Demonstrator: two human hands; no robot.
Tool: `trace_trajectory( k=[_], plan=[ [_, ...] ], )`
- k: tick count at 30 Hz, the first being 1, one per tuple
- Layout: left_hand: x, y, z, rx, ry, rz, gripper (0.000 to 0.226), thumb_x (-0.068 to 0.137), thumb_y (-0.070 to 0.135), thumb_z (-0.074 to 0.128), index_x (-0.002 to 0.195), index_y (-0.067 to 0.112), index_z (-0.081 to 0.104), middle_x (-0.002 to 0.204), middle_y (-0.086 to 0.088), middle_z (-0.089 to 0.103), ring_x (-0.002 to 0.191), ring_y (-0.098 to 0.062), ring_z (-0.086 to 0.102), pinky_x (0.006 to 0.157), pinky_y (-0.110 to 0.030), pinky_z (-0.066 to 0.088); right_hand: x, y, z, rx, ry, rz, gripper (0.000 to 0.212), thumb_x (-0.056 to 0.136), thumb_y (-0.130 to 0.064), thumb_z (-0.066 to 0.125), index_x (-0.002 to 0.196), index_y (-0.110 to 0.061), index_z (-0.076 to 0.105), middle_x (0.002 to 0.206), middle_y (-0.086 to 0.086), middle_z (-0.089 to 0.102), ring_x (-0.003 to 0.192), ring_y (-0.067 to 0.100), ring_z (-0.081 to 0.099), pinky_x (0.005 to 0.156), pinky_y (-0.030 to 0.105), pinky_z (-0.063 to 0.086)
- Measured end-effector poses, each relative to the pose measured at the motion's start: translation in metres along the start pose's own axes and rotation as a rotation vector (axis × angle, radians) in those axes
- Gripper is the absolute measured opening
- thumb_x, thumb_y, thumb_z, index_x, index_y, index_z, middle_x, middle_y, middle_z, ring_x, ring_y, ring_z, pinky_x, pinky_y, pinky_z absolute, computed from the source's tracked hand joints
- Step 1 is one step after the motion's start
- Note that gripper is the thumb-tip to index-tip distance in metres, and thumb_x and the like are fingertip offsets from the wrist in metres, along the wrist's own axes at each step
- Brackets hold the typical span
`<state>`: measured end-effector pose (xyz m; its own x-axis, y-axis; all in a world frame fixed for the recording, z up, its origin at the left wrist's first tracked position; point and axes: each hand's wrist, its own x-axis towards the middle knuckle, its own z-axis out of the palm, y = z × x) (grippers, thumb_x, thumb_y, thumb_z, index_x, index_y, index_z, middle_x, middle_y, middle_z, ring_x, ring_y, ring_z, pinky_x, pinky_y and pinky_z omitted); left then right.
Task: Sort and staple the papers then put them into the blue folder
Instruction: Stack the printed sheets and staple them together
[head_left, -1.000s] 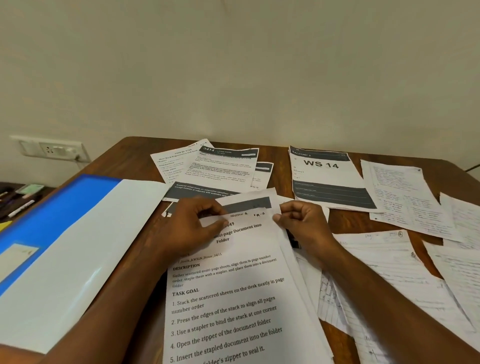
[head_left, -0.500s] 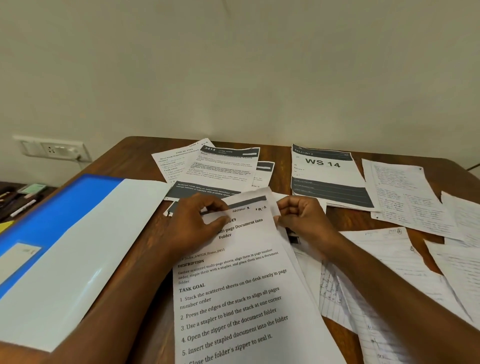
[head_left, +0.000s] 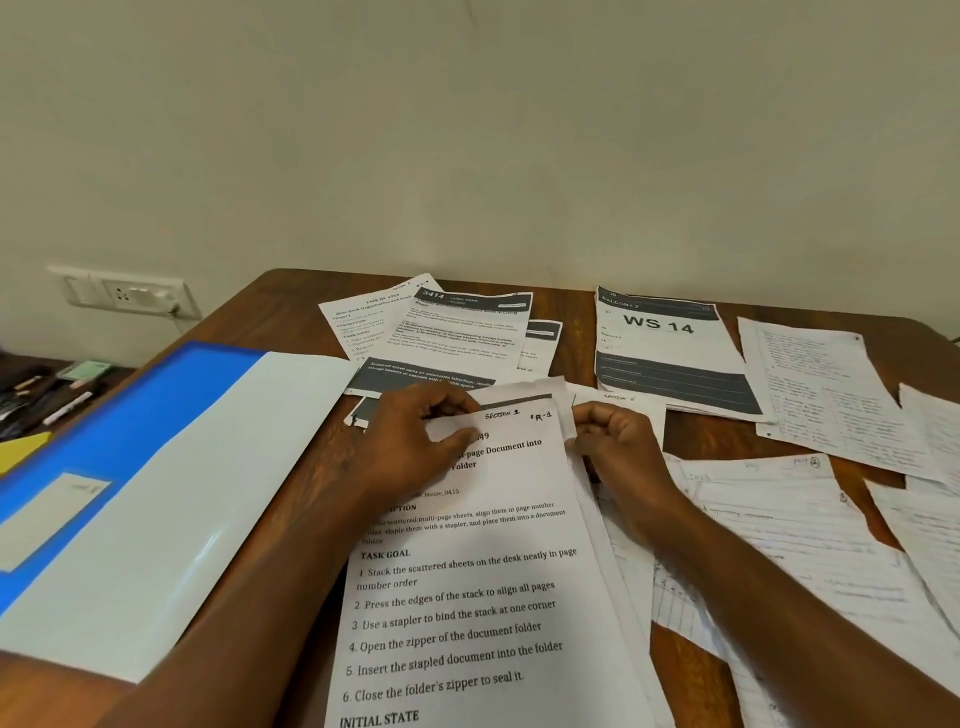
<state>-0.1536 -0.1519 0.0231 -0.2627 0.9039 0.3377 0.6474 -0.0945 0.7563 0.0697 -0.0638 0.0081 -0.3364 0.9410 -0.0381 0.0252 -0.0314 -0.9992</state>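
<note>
Dim, soft light; glare streaks the folder; wide-angle bending at edges, slight blur.

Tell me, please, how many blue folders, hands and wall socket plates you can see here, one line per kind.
Blue folder: 1
Hands: 2, left hand and right hand, both pinching the printed stack
Wall socket plate: 1
Total: 4

Bare surface shows at the far left corner and in a strip between the printed sheets and the WS 14 sheet. Handwritten pages crowd the right; the open blue folder fills the left.
</note>
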Motion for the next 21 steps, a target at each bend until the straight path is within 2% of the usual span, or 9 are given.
trace_trajectory(
  k=[2,6,9,13,18,20,21],
  plan=[
    [0.001,-0.004,0.001,0.009,-0.020,0.025,0.020,0.084,0.014,0.087,0.101,0.021,0.079,0.093,0.013,0.073,0.089,0.012,0.064,0.075,0.000,0.042,0.000,0.000,-0.002,0.013,0.006,0.014,0.038,0.090,0.019,0.050,0.100,-0.008,0.075,0.095,0.010,0.081,0.083,0.023,0.078,0.064,0.032,0.061],
    [-0.001,-0.004,-0.003,0.015,-0.047,0.044,0.013,0.082,0.008,0.086,0.091,0.014,0.078,0.087,0.008,0.074,0.083,0.008,0.065,0.071,-0.003,0.044,0.001,0.004,-0.002,0.026,0.035,0.020,0.039,0.090,0.018,0.050,0.104,-0.008,0.074,0.100,0.011,0.081,0.092,0.028,0.077,0.080,0.040,0.063],
    [-0.003,0.002,-0.007,0.025,-0.070,0.084,0.011,0.082,0.003,0.084,0.085,0.011,0.076,0.085,0.001,0.076,0.081,0.002,0.066,0.069,-0.004,0.044,0.001,0.003,-0.001,0.040,0.041,0.030,0.039,0.091,0.018,0.050,0.105,-0.008,0.074,0.101,0.011,0.081,0.092,0.028,0.077,0.082,0.041,0.063],
    [-0.002,0.000,-0.005,0.036,-0.059,0.107,0.011,0.081,0.002,0.084,0.086,0.010,0.077,0.082,0.003,0.074,0.076,0.010,0.063,0.068,-0.002,0.042,0.000,0.002,0.000,0.046,0.043,0.020,0.037,0.091,0.018,0.051,0.105,-0.007,0.074,0.100,0.012,0.080,0.091,0.028,0.076,0.084,0.044,0.064],
    [0.001,-0.010,0.000,0.059,0.054,0.106,0.013,0.081,0.010,0.087,0.088,0.016,0.078,0.089,0.010,0.072,0.089,0.003,0.063,0.073,-0.002,0.040,-0.004,0.003,0.002,0.032,-0.018,-0.020,0.037,0.090,0.022,0.050,0.107,-0.003,0.073,0.099,0.015,0.080,0.089,0.030,0.078,0.075,0.038,0.065],
    [0.006,-0.018,0.002,0.085,0.089,0.156,0.017,0.080,0.013,0.089,0.090,0.018,0.076,0.101,0.008,0.070,0.100,-0.001,0.062,0.084,-0.005,0.040,-0.005,0.004,0.003,0.036,-0.045,-0.041,0.039,0.089,0.024,0.048,0.107,-0.001,0.072,0.099,0.016,0.079,0.088,0.030,0.077,0.073,0.036,0.065],
    [0.009,-0.022,0.003,0.085,0.090,0.171,0.019,0.079,0.015,0.090,0.092,0.020,0.076,0.110,0.009,0.069,0.107,0.002,0.060,0.090,-0.006,0.039,-0.005,0.004,0.002,0.043,-0.054,-0.050,0.040,0.088,0.025,0.048,0.108,-0.001,0.072,0.100,0.017,0.079,0.089,0.030,0.077,0.073,0.036,0.065]
  ],
)
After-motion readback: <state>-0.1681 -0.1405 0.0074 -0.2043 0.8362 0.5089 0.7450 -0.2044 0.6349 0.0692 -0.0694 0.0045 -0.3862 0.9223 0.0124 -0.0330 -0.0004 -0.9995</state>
